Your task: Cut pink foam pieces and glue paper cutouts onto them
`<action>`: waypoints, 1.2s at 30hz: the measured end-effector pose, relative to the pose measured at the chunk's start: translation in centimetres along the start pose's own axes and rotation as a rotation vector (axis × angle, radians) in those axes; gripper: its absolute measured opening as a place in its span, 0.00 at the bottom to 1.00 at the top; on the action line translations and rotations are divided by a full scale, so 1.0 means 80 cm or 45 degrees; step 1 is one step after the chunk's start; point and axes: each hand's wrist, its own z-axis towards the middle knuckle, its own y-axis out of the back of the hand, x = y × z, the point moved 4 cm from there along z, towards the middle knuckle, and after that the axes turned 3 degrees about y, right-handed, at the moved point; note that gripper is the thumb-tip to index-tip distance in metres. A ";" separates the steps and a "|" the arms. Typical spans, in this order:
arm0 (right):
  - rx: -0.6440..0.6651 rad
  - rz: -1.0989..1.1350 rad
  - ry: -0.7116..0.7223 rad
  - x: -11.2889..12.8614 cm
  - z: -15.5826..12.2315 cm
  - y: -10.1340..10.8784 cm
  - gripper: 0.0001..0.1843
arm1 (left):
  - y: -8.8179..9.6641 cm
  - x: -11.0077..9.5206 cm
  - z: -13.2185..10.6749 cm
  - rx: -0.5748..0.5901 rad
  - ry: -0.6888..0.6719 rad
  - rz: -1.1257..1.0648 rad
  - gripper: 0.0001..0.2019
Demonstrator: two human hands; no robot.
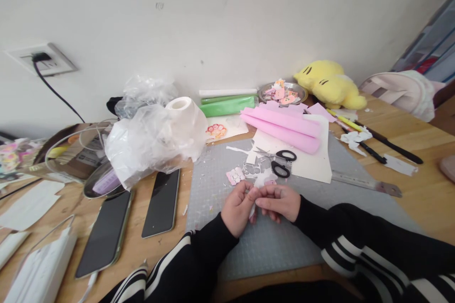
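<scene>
Watching my L hand point(241, 208) & R hand point(280, 202), fingers point(269, 204) pinched on white scrap point(252, 210), over gray mat point(270, 251); scissors point(277, 155) far.

Likely a home craft desk point(435, 138): scissors point(276, 155), cutting mat point(270, 251) (and a yellow plush toy point(332, 89))

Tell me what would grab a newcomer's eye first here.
Most likely the bright yellow plush toy, lying against the wall at the back right of the wooden table. Next comes the rolled pink sheet, lying behind the black-handled scissors. Then, front and center, the left hand and right hand meet over the gray mat, pinching a small whitish piece.
</scene>
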 end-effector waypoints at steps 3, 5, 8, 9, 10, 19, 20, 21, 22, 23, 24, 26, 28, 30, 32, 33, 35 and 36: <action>-0.022 0.000 0.027 0.002 0.000 0.001 0.12 | -0.001 0.000 0.000 0.019 0.020 0.003 0.16; -0.039 0.020 0.030 0.003 0.001 0.002 0.11 | -0.001 0.000 0.001 0.000 0.039 0.015 0.16; -0.053 0.062 0.003 0.001 0.002 0.002 0.11 | 0.000 -0.002 0.000 -0.028 0.030 0.032 0.15; -0.053 0.068 0.000 0.001 0.002 0.001 0.11 | 0.000 -0.002 0.000 -0.029 0.013 0.031 0.15; -0.048 0.067 0.000 0.000 0.002 0.001 0.11 | 0.000 -0.002 -0.001 -0.026 -0.005 0.030 0.14; -0.002 -0.031 -0.007 -0.002 -0.001 0.000 0.13 | -0.001 0.002 0.000 0.044 0.014 0.007 0.15; -0.002 -0.043 -0.017 -0.002 -0.001 0.000 0.13 | -0.002 0.001 0.000 0.056 0.022 -0.006 0.15; -0.002 -0.055 -0.024 -0.002 -0.001 0.000 0.13 | -0.002 0.001 -0.001 0.067 0.031 -0.016 0.15; -0.003 -0.065 -0.026 -0.002 -0.001 0.000 0.12 | -0.003 0.000 -0.001 0.077 0.040 -0.023 0.16; -0.006 -0.073 -0.022 -0.002 -0.002 -0.001 0.11 | -0.003 0.000 -0.001 0.085 0.051 -0.026 0.16; -0.009 -0.081 -0.018 -0.001 -0.002 -0.001 0.10 | -0.004 -0.001 -0.001 0.091 0.061 -0.026 0.16; -0.019 -0.089 -0.009 0.000 -0.004 -0.002 0.07 | -0.004 -0.001 -0.002 0.095 0.077 -0.022 0.16; -0.024 -0.098 -0.003 0.002 -0.005 -0.004 0.04 | -0.005 -0.001 -0.002 0.087 0.080 -0.022 0.16; -0.020 -0.103 -0.015 0.003 -0.005 -0.005 0.02 | -0.004 -0.001 -0.002 0.059 0.073 -0.030 0.15; -0.019 -0.093 -0.047 0.004 -0.005 -0.005 0.02 | -0.002 -0.002 -0.002 0.012 0.063 -0.042 0.16; -0.022 -0.082 -0.065 0.004 -0.005 -0.005 0.02 | -0.001 -0.003 -0.002 -0.009 0.057 -0.047 0.16; -0.021 -0.059 -0.074 0.003 -0.004 -0.005 0.01 | 0.000 -0.004 -0.002 -0.028 0.045 -0.050 0.16; -0.014 -0.051 -0.062 0.003 -0.004 -0.005 0.02 | 0.000 -0.004 -0.002 -0.014 0.043 -0.046 0.16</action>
